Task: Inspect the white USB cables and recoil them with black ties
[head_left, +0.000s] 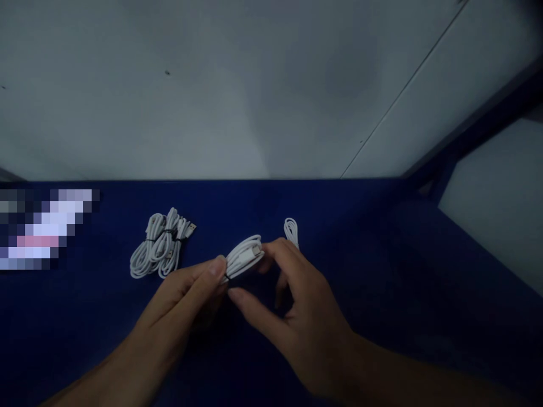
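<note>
My left hand and my right hand together hold a coiled white cable just above a dark blue table. The left fingertips pinch the coil's near left end, where a dark tie shows. My right fingers curl around its right end. A bundle of several tied white cables with USB plugs lies to the left of my hands. One small coiled white cable lies just beyond my right hand.
A pale grey wall rises behind the table's far edge. A blurred-out patch sits at the table's left. A dark blue frame bar runs up at the right. The scene is dim.
</note>
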Tool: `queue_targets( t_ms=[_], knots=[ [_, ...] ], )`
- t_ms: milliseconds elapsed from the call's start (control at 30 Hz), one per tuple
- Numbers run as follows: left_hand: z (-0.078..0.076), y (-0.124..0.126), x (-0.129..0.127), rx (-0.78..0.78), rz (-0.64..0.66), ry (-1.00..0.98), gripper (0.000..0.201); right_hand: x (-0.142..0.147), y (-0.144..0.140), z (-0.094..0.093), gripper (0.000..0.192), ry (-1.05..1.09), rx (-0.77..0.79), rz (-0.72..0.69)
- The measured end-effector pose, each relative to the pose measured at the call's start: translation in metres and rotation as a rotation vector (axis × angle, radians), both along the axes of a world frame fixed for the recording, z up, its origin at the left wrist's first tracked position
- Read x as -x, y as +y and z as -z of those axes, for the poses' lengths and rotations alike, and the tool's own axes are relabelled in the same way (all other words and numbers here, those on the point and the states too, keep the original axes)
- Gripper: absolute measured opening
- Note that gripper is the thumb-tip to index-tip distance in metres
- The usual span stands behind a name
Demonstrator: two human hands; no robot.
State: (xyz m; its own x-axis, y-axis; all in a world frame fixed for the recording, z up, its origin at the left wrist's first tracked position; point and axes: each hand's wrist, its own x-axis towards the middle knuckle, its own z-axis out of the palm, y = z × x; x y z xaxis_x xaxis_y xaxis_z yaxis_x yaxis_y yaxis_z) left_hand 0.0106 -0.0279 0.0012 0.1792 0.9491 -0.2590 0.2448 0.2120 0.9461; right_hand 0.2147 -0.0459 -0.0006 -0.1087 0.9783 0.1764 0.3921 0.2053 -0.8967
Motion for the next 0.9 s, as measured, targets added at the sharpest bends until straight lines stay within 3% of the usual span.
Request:
queue_targets(
  t_ms=[133,300,467,800,900],
  knots=[
    [-0.003,0.001,-0.001,0.213,-0.047,-0.065,0.05,-0.003,0.001,-0.002,0.05,0.162,0.171,-0.083],
    [-0.004,0.0,0.0,0.208,-0.007,-0.1,0.054,-0.004,0.007,-0.002,0.016,0.236,0.202,-0.131],
    [0.001,-0.003,0.006,0.15,-0.014,-0.033,0.043,-0.004,0.008,-0.003,0.014,0.298,0.288,-0.126],
    [-0.002,-0.005,0.006,-0.039,0.012,0.058,0.037,-0.01,0.016,-0.011,0.021,0.472,0.581,-0.306],
    [0.002,-0.007,0.01,-0.03,0.004,0.063,0.037,-0.012,0.019,-0.011,0.021,0.524,0.591,-0.37]
  ],
)
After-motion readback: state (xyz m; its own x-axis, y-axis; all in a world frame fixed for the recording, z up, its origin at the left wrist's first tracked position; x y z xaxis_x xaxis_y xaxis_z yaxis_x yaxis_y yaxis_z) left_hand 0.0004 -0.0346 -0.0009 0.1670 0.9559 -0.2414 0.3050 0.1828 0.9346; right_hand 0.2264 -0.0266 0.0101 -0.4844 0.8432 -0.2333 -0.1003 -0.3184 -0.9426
